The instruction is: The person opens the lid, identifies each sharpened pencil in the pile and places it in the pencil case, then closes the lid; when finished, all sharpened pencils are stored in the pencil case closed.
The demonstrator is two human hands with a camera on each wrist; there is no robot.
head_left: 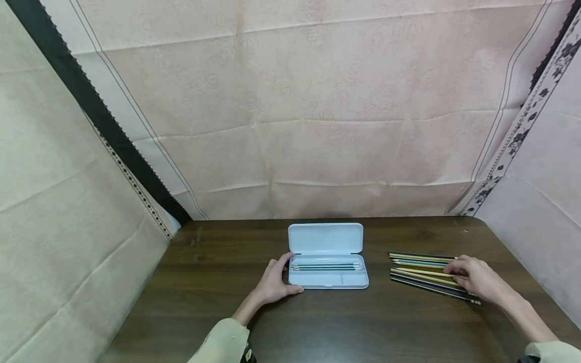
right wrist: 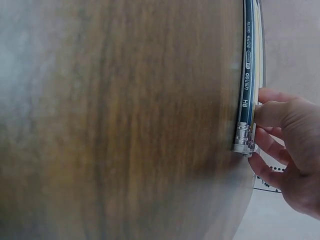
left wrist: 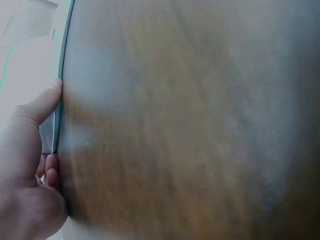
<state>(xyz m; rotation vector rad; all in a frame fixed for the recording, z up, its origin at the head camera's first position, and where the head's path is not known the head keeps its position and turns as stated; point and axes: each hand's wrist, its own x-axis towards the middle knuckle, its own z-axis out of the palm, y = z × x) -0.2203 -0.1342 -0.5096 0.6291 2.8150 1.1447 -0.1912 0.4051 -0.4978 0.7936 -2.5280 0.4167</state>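
Observation:
A light blue pencil case (head_left: 317, 279) lies with its lid (head_left: 325, 239) raised at the back; several pencils (head_left: 326, 266) rest in its rear compartment. My left hand (head_left: 272, 283) grips the case's left end, thumb at the front corner and fingers at the back. In the left wrist view the thumb (left wrist: 47, 97) presses the case's edge. To the right, several yellow, green and dark pencils lie side by side. My right hand (head_left: 481, 278) pinches a yellow pencil (head_left: 422, 273) near its right end. The right wrist view shows a dark pencil (right wrist: 245, 75) marked HB beside those fingers.
The brown wooden table (head_left: 345, 327) ends at a pale patterned cloth (head_left: 327, 101) hanging behind it. More cloth hangs along the left and right sides. Bare wood separates the case from the loose pencils.

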